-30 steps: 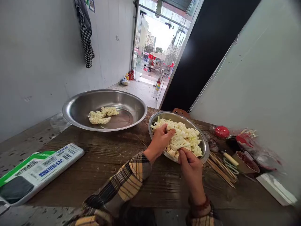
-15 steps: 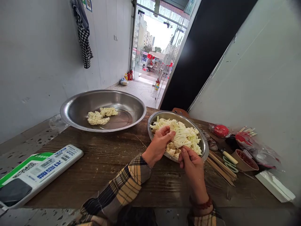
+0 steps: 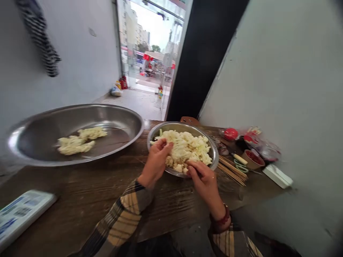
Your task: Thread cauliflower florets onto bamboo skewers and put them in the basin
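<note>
A steel bowl (image 3: 215, 157) heaped with cauliflower florets (image 3: 197, 144) stands in front of me. Over its near left part, my left hand (image 3: 156, 160) is closed, thumb and fingers pinching a cauliflower floret (image 3: 175, 148). My right hand (image 3: 205, 178) pinches at the bowl's near rim, close to that floret; what lies between its fingertips is too small to make out. To the left, a larger steel basin (image 3: 120, 146) holds skewered cauliflower (image 3: 76, 144), with thin sticks reaching right from the pieces.
Bamboo skewers (image 3: 232, 170) lie right of the bowl, near a yellow-handled knife (image 3: 239, 158), green-handled scissors (image 3: 240, 166), a tub of red contents (image 3: 253, 159) and a white packet (image 3: 278, 176). A white box-like object with labels (image 3: 26, 210) lies at the table's left.
My view has turned to the right, so basin, bowl and doorway sit further left in the picture. Both hands stay at the bowl, still pinching close together.
</note>
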`<state>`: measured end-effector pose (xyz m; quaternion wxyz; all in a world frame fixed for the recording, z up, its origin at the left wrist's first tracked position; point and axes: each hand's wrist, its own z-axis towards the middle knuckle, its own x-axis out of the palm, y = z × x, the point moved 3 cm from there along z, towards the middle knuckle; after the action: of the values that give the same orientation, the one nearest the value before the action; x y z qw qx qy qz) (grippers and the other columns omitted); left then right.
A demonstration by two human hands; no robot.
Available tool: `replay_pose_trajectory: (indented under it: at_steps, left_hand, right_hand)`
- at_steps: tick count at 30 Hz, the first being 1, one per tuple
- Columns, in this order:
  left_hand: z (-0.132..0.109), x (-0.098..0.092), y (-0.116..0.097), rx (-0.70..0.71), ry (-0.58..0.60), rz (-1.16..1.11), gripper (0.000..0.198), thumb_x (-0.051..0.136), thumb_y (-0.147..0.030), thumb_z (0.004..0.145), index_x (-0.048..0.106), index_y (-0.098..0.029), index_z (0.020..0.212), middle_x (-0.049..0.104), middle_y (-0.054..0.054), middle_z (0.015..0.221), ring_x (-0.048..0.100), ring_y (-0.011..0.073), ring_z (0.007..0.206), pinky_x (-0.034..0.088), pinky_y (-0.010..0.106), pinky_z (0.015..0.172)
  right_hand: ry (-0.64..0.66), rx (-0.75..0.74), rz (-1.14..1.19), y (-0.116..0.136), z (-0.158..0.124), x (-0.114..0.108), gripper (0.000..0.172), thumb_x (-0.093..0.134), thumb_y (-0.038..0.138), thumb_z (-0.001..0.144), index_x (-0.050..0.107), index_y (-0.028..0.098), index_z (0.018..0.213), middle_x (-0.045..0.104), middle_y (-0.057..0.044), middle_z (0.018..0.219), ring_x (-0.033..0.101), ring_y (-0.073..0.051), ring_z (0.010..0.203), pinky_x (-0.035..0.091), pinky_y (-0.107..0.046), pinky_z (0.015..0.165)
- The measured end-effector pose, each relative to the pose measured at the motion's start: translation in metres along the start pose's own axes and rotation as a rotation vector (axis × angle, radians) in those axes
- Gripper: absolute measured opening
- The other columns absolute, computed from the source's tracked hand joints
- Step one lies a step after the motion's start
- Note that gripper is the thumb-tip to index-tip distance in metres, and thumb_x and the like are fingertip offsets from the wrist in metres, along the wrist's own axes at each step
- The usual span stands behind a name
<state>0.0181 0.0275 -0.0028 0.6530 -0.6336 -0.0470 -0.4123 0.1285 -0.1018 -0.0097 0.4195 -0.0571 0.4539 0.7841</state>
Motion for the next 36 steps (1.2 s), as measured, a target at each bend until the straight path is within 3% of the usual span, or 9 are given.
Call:
replay_pose_trajectory:
  at_steps: [4,10,13,16,19,24,29,36]
  left_hand:
    - [0.008,-0.003,0.0,-0.006,-0.045,0.028,0.028,0.072,-0.025,0.068,0.063,-0.015,0.092,0.068,0.001,0.082,0.062,0.0113,0.068,0.048,0.021,0.061]
    - [0.011,-0.001,0.0,-0.03,-0.093,0.053,0.024,0.073,-0.023,0.067,0.064,-0.018,0.089,0.069,-0.003,0.082,0.062,0.0109,0.073,0.048,0.018,0.059]
    - [0.01,0.002,-0.003,-0.04,-0.126,0.1,0.015,0.069,-0.019,0.073,0.064,-0.019,0.087,0.069,-0.006,0.082,0.062,0.0109,0.079,0.05,0.019,0.064]
    - [0.009,0.004,-0.004,-0.049,-0.144,0.13,0.014,0.07,-0.02,0.071,0.064,-0.021,0.084,0.07,-0.006,0.081,0.063,0.0142,0.082,0.053,0.023,0.065]
    - [0.009,0.003,-0.004,-0.068,-0.145,0.146,0.016,0.073,-0.023,0.069,0.065,-0.023,0.084,0.07,-0.005,0.08,0.064,0.017,0.083,0.054,0.026,0.064]
    - [0.011,0.0,-0.002,-0.087,-0.152,0.151,0.03,0.076,-0.027,0.065,0.066,-0.02,0.092,0.07,0.0,0.084,0.066,0.0193,0.082,0.056,0.028,0.066]
    - [0.008,-0.001,-0.002,-0.052,-0.138,0.135,0.037,0.076,-0.027,0.064,0.065,-0.016,0.097,0.07,0.005,0.089,0.066,0.019,0.081,0.055,0.028,0.071]
    - [0.003,-0.001,-0.002,-0.027,-0.113,0.101,0.037,0.074,-0.029,0.067,0.063,-0.014,0.099,0.07,0.007,0.092,0.066,0.0205,0.087,0.053,0.031,0.076]
  right_hand:
    - [-0.132,0.051,-0.099,-0.023,-0.002,-0.042,0.022,0.051,0.03,0.089,0.071,0.021,0.094,0.07,-0.005,0.085,0.064,-0.017,0.073,0.05,-0.029,0.068]
    - [-0.385,0.412,-0.4,-0.124,-0.004,-0.143,0.042,0.044,0.046,0.088,0.069,0.014,0.097,0.07,-0.005,0.073,0.064,-0.017,0.065,0.049,-0.027,0.063]
    - [-0.407,0.518,-0.513,-0.174,-0.009,-0.193,0.047,0.038,0.044,0.089,0.068,0.009,0.103,0.072,-0.01,0.083,0.065,-0.019,0.071,0.048,-0.028,0.065]
    - [-0.324,0.62,-0.635,-0.213,-0.015,-0.224,0.039,0.044,0.037,0.086,0.072,0.013,0.098,0.074,-0.01,0.087,0.064,-0.02,0.076,0.046,-0.028,0.069]
    - [-0.198,0.696,-0.75,-0.241,-0.016,-0.233,0.032,0.048,0.029,0.084,0.074,0.017,0.099,0.074,-0.009,0.089,0.064,-0.021,0.081,0.045,-0.029,0.073]
    - [0.048,0.675,-0.879,-0.267,-0.003,-0.221,0.035,0.047,0.024,0.087,0.068,0.02,0.115,0.069,-0.01,0.112,0.062,-0.023,0.098,0.042,-0.028,0.082]
    - [0.275,0.627,-0.962,-0.275,0.001,-0.207,0.04,0.052,0.018,0.084,0.064,0.022,0.122,0.069,-0.013,0.11,0.062,-0.025,0.1,0.042,-0.031,0.081]
    - [0.427,0.529,-1.057,-0.279,-0.009,-0.207,0.037,0.048,0.014,0.085,0.064,0.015,0.118,0.065,-0.018,0.113,0.063,-0.027,0.1,0.042,-0.036,0.083]
